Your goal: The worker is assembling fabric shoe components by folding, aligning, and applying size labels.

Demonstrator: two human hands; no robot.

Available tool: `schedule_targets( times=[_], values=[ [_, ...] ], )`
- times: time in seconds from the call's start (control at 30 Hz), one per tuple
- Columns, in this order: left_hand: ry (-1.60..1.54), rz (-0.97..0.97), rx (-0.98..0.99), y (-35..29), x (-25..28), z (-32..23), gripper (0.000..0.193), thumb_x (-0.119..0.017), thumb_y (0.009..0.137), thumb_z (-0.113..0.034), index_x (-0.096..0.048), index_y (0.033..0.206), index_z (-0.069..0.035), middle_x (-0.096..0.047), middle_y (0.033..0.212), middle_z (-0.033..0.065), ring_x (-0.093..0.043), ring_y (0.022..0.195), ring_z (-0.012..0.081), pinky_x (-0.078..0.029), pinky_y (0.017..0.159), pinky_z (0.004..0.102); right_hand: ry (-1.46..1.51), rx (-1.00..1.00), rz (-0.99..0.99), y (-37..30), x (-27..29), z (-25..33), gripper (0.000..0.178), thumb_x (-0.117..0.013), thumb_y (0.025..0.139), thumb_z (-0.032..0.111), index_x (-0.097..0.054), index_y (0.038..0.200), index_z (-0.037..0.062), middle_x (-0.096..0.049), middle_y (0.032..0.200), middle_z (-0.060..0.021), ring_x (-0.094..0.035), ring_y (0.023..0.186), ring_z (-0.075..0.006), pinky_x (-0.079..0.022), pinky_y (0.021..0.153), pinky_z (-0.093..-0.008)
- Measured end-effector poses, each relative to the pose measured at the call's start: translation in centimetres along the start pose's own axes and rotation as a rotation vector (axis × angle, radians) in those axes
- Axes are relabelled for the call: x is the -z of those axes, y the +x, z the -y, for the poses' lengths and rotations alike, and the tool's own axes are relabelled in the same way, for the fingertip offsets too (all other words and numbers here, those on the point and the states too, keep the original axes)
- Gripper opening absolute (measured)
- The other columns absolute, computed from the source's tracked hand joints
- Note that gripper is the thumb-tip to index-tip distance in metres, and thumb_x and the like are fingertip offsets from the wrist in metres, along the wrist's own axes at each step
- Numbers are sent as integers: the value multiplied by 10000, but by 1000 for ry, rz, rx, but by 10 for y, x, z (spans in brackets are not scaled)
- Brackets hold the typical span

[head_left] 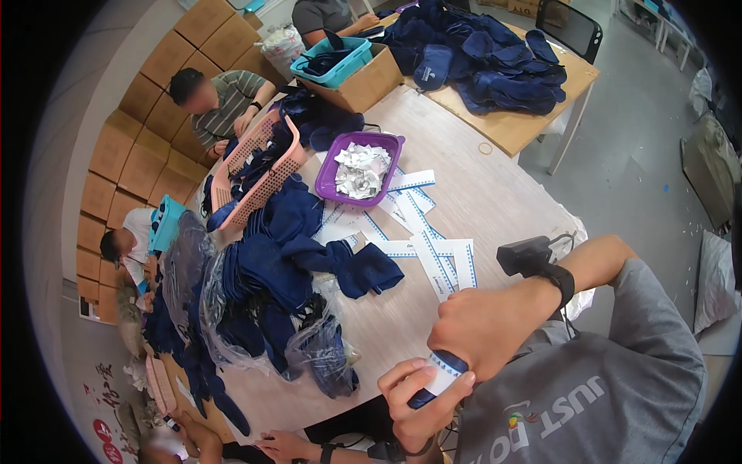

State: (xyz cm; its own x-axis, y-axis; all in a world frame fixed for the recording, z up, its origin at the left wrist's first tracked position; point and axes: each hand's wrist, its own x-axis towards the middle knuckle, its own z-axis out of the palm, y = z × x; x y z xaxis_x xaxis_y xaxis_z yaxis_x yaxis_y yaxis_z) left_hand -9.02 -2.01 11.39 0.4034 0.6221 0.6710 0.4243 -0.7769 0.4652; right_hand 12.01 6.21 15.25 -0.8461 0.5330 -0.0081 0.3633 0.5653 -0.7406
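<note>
Pinching a small navy cloth piece (422, 398) between thumb and fingers of the left hand (413, 414), with a blue-patterned white strip (442, 377) lying across it. Curling the right hand (479, 332) closed against the upper end of the same piece, with fingertips tucked out of sight; unable to tell any grip there. Holding the piece at the near edge of the surface (518, 189). Wearing a black device (522, 255) on the right wrist. Facing, just beyond the hands, loose white strips (425, 246) overlapping on the surface, and past them a purple tray (328, 172) of crumpled white scraps (362, 170). Having, toward the left edge, a heap of navy pieces (263, 271), partly under clear plastic (325, 352). Seeing beyond the heap a pink basket (263, 185) with more navy cloth inside. Looking, at the far edge, onto a cardboard box (371, 85) topped by a turquoise basket (352, 68), near a wooden table (506, 131) piled with navy cloth.
</note>
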Motion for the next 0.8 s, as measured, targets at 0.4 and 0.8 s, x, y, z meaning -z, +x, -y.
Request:
schedule_targets(
  times=[0.4,0.8],
  values=[
    [-54,-264,262,-11,-42,23,616,-499,1036,-594,-562,1093,16,-621,920,157,-624,832,271,-482,708,377,-29,170,-244,-5,-24,-21,405,-784,843,356,-645,1023,21,-667,759,-163,-676,704,-425,-533,609,-495],
    [174,-606,106,0,-63,42,459,-432,1096,-413,-593,987,2,-621,802,143,-623,621,292,-492,562,392,-83,205,-471,-26,-23,-15,393,-751,930,360,-605,1141,63,-663,904,-97,-686,759,-328,-522,599,-418]
  ],
)
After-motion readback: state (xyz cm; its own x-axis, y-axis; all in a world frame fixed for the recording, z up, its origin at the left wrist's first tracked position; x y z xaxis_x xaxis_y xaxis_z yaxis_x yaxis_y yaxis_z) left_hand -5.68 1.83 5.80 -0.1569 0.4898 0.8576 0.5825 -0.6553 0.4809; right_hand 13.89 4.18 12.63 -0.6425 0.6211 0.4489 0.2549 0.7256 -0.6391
